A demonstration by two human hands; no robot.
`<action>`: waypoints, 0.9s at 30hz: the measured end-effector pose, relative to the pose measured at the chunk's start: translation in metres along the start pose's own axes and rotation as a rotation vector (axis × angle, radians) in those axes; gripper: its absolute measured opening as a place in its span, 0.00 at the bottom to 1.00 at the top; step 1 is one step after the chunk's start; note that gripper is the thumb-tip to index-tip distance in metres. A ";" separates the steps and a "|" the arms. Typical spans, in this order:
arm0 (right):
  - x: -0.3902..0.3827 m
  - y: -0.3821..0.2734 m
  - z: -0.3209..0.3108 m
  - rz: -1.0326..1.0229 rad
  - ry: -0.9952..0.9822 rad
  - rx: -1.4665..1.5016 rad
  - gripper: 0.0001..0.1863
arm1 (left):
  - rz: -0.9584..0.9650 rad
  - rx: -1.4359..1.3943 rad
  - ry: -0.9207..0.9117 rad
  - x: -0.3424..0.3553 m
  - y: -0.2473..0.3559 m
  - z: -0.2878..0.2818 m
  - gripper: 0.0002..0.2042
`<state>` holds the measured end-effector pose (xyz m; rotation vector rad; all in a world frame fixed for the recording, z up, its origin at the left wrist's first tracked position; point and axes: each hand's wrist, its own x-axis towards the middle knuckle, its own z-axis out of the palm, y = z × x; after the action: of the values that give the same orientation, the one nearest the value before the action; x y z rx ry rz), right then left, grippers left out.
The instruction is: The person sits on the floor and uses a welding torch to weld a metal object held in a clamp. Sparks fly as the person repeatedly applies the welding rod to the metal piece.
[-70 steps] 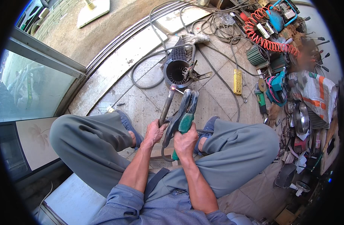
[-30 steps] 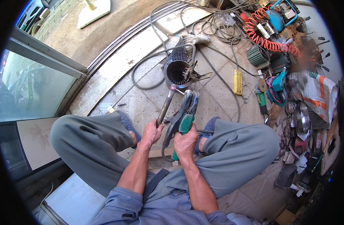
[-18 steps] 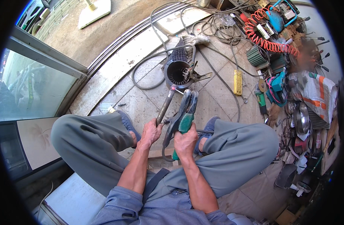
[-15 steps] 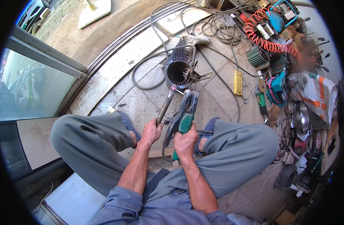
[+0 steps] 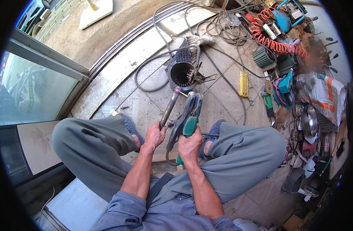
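Note:
My left hand (image 5: 155, 136) is closed round the lower end of a dark metal rod (image 5: 169, 110), which slants up and away. Its far tip glows pink-red. In my right hand (image 5: 190, 146) is a welding electrode holder (image 5: 190, 126) with green handles and dark jaws. A thin pale electrode (image 5: 183, 93) runs from the jaws to the glowing tip. Just beyond stands a dark, hollow metal cylinder (image 5: 179, 75), its mouth toward me. A metal clamp (image 5: 200, 78) sits at its right rim. Both hands are between my knees.
Welding cables (image 5: 145, 65) loop over the tiled floor. To the right lie a yellow power strip (image 5: 244, 84), a green angle grinder (image 5: 268, 101), a teal power tool (image 5: 284, 89) and a coiled orange air hose (image 5: 261, 36). A glass door (image 5: 34, 86) stands at left.
Both hands keep their grips and almost the same places. The glow at the rod's tip looks slightly different; little else has changed.

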<state>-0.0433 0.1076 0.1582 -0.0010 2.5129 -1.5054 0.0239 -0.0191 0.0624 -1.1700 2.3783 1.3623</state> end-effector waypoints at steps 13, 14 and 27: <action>0.000 0.000 0.001 0.009 0.009 0.022 0.13 | 0.001 0.017 0.002 0.001 -0.001 0.000 0.14; 0.000 0.000 0.000 0.011 0.006 0.012 0.14 | 0.002 0.019 0.005 0.001 0.000 0.000 0.14; 0.001 -0.001 -0.001 0.001 0.002 0.010 0.14 | -0.006 0.004 -0.002 0.000 0.002 -0.001 0.14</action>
<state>-0.0441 0.1081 0.1596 0.0037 2.5068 -1.5185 0.0226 -0.0194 0.0644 -1.1724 2.3735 1.3553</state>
